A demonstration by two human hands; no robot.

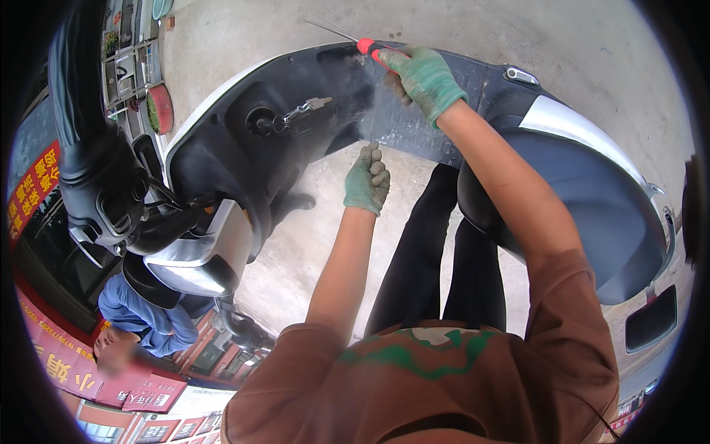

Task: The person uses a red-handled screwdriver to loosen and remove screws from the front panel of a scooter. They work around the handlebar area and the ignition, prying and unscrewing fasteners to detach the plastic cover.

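My right hand [430, 77], in a green and grey work glove, grips a screwdriver [367, 46] with a red and black handle. Its thin metal shaft points to the upper left and looks blurred, above the far edge of the scooter's dark footboard [410, 119]. My left hand [367, 180] wears a matching glove and has its fingers curled in, near the footboard's close edge. Whether something small sits between those fingers is hidden. A bunch of keys [316, 104] hangs from the ignition lock [263, 122] in the black front panel [233, 161].
To the right is the scooter's black seat [566, 205]; a handlebar grip [83, 83] rises at the left. Concrete ground [321, 222] lies around the scooter. A person in a blue shirt [150, 316] is beyond the handlebar, by red signs [83, 372] that bear writing.
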